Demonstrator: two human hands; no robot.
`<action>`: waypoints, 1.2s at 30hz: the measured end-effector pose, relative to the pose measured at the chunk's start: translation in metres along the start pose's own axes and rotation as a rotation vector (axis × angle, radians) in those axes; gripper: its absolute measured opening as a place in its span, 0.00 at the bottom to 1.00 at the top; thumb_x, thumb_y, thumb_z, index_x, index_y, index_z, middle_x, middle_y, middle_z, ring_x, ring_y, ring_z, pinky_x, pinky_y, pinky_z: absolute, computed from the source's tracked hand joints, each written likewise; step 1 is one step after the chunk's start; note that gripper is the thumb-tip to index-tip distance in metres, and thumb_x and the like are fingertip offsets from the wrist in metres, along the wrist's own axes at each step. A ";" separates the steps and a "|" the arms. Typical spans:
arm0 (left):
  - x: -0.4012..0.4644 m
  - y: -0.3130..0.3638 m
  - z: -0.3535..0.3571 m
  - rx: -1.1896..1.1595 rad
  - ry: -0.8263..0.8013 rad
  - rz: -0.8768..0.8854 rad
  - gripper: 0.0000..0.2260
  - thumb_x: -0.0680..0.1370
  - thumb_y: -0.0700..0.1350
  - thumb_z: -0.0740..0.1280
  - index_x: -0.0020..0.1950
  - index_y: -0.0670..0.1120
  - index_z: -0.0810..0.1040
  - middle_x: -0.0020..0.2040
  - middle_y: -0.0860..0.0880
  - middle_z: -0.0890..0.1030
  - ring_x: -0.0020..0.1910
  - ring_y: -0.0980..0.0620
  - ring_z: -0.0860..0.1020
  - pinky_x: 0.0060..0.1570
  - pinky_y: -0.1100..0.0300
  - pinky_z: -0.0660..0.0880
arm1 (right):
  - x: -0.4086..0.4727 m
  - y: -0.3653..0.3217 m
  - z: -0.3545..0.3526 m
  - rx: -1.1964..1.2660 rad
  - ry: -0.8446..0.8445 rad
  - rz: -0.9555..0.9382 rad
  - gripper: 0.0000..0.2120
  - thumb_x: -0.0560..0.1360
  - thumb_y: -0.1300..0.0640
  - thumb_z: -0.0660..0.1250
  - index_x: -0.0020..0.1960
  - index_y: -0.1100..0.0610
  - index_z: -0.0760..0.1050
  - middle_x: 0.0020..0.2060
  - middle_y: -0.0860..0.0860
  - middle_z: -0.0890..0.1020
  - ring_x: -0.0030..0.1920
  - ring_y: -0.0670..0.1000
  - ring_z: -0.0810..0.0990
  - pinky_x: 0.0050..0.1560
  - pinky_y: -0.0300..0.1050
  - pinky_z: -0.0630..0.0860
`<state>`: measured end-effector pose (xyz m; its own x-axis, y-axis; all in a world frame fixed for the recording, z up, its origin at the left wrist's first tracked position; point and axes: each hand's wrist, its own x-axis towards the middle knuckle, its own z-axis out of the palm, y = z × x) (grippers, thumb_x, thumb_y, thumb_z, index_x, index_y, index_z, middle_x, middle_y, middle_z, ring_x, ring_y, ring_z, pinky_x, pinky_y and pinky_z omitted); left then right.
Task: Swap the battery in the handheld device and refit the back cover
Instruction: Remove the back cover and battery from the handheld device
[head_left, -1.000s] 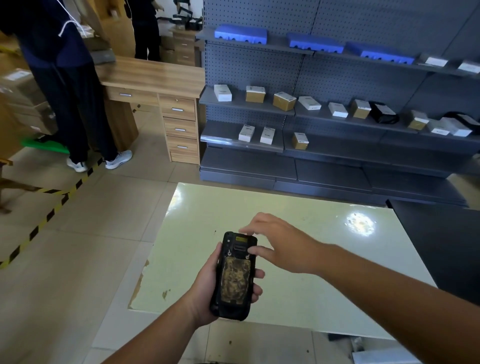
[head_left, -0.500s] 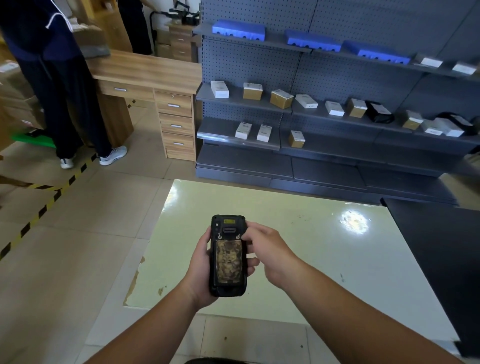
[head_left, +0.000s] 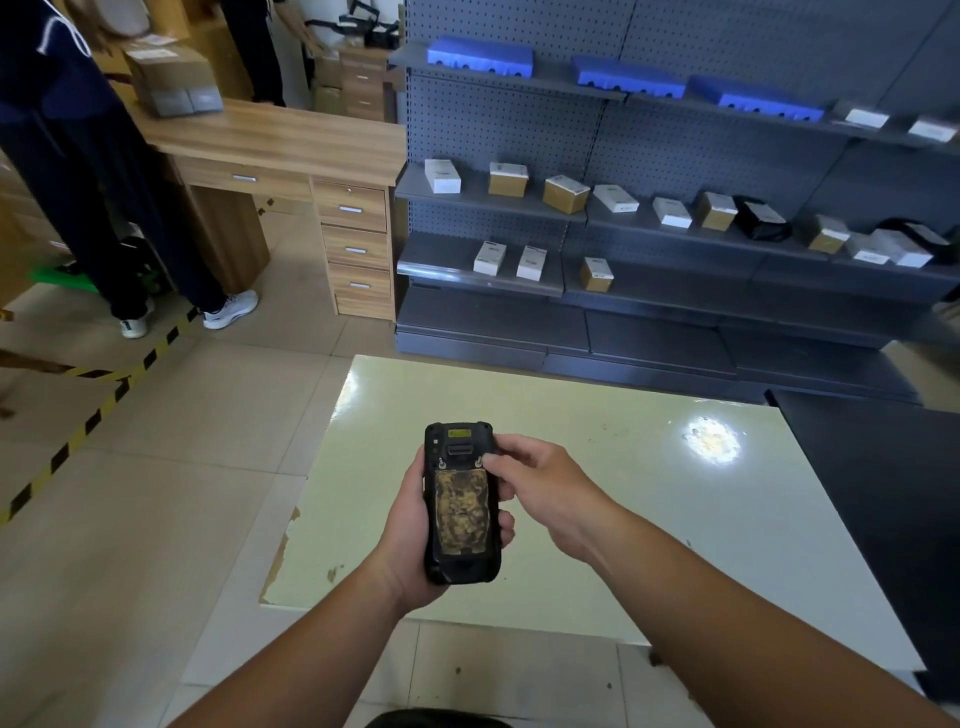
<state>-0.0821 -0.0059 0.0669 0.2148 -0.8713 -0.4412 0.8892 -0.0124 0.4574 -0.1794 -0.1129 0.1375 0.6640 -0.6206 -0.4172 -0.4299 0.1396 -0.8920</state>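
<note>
Glossy table (head_left: 675, 519), scuffed black handheld device (head_left: 461, 504)

The handheld device (head_left: 461, 501) in the left hand (head_left: 410, 540) is black, its back cover (head_left: 462, 517) mottled yellow-brown, with a small yellow label (head_left: 459, 433) near the top edge, beside the right hand (head_left: 540, 491). Beneath both hands the counter (head_left: 649, 519) is pale yellow-green, chipped brown along the edge left of the left hand. The floor (head_left: 156, 493) is beige tile, with black-and-yellow striped tape (head_left: 78, 436) far left. Beyond the hands stand dark grey pegboard shelves (head_left: 675, 156) with blue trays (head_left: 480, 57) and white and tan boxes (head_left: 566, 193).
</note>
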 end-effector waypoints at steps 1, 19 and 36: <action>0.000 0.000 -0.001 0.020 0.004 -0.007 0.32 0.81 0.68 0.60 0.65 0.42 0.84 0.53 0.38 0.83 0.39 0.39 0.80 0.43 0.48 0.82 | 0.001 0.001 0.000 -0.032 0.022 -0.001 0.09 0.82 0.56 0.67 0.58 0.48 0.83 0.44 0.45 0.84 0.31 0.41 0.80 0.31 0.29 0.76; 0.003 -0.005 -0.018 0.058 0.225 -0.073 0.29 0.77 0.73 0.61 0.50 0.52 0.91 0.49 0.45 0.90 0.47 0.43 0.89 0.37 0.49 0.84 | -0.023 0.009 0.050 -1.022 0.224 -0.585 0.12 0.74 0.57 0.63 0.56 0.57 0.76 0.53 0.52 0.78 0.53 0.53 0.72 0.59 0.49 0.72; 0.006 -0.006 -0.002 0.158 0.158 0.084 0.31 0.79 0.71 0.56 0.62 0.51 0.87 0.56 0.44 0.89 0.54 0.44 0.87 0.43 0.53 0.84 | -0.010 0.009 0.058 0.034 0.445 0.104 0.11 0.74 0.49 0.64 0.56 0.44 0.75 0.53 0.44 0.82 0.55 0.53 0.81 0.64 0.58 0.76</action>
<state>-0.0857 -0.0107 0.0599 0.3570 -0.7850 -0.5063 0.7940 -0.0304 0.6072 -0.1548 -0.0609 0.1241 0.2879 -0.8720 -0.3959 -0.4550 0.2392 -0.8578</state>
